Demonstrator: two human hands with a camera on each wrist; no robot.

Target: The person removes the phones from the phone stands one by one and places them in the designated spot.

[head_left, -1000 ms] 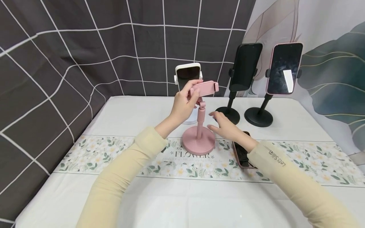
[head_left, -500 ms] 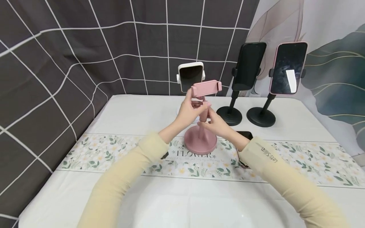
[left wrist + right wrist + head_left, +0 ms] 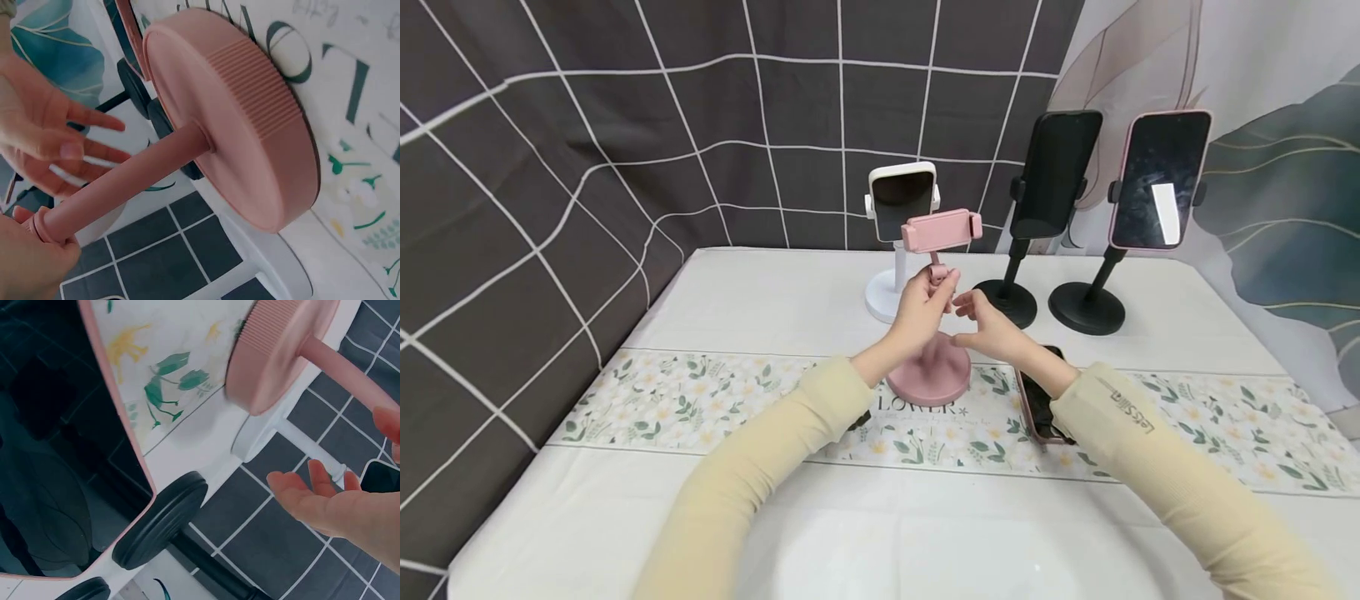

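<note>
A pink phone stand [image 3: 927,382] stands upright on the floral band of the cloth, its round base flat and its clamp [image 3: 942,231] holding no phone. My left hand [image 3: 920,315] grips the upper part of the pole just under the hinge; in the left wrist view its fingers wrap the pole's collar [image 3: 42,225]. Right of the pole, my right hand [image 3: 992,329] hovers with loosely bent fingers, holding nothing. The right wrist view shows that hand [image 3: 331,503] apart from the pink pole [image 3: 353,375].
Behind is a white stand [image 3: 883,296] bearing a phone [image 3: 904,200]. At the back right, two black stands [image 3: 1086,308] hold a black phone [image 3: 1056,175] and a pink-edged phone [image 3: 1157,179]. Another phone [image 3: 1037,404] lies flat under the right forearm. A small black object [image 3: 861,421] shows beside the left sleeve.
My left hand has moved down from the clamp to the upper pole. The right hand came in to the pole half a second ago and has since drawn back to the right.
</note>
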